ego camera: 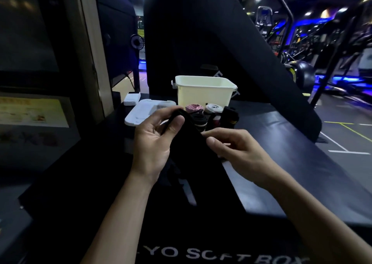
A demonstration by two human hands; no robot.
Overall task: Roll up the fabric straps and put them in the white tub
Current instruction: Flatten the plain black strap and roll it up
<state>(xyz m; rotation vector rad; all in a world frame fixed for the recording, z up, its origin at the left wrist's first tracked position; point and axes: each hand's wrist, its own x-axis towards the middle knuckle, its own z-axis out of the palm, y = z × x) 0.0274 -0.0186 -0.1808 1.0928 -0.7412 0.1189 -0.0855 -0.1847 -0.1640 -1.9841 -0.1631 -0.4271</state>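
A black fabric strap [187, 141] hangs between my two hands above the black soft box. My left hand [155, 141] pinches its upper end with thumb and fingers. My right hand [235, 153] pinches its right edge lower down. The strap's lower part fades into the dark surface. Behind my hands stands the white tub [205, 92], open at the top. In front of the tub stand several rolled straps: a pink one [194, 108], a grey-white one [213, 109], and black ones [230, 115].
The tub's white lid [141, 112] lies left of the rolls, with a small white box [131, 99] behind it. A tall black padded block [211, 42] rises behind the tub. Gym machines stand at the far right. The box edge drops off to the right.
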